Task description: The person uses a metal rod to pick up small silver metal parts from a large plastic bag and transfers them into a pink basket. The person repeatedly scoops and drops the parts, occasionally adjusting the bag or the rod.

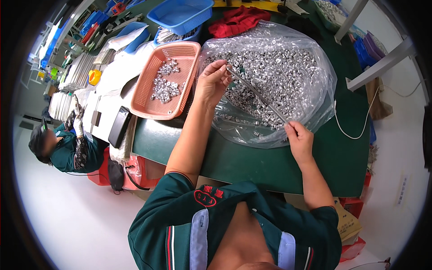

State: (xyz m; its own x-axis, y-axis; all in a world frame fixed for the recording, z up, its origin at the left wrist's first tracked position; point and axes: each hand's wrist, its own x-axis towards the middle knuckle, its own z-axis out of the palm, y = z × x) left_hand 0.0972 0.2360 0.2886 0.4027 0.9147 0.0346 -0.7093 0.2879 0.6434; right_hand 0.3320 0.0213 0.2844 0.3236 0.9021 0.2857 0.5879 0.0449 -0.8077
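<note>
A slim metal rod (257,94) slants across the view, held between my two hands. My left hand (213,83) pinches its far left end between thumb and fingers. The near right end sits in the fingers of my right hand (300,138). Below the rod lies a wide clear plastic bag (321,101), opened out flat and heaped with small silvery metal pieces (283,74) like nuts or short sleeves. Left of my left hand stands a pink perforated basket (191,56) with two loose clusters of similar small pieces in it.
Blue baskets (180,18) and a red cloth (236,21) lie at the back of the green table (252,166). A black phone-like case (120,127) rests left of the pink basket. Another person (72,148) works at far left. Grey metal posts (382,63) and a white cable (348,135) are at right.
</note>
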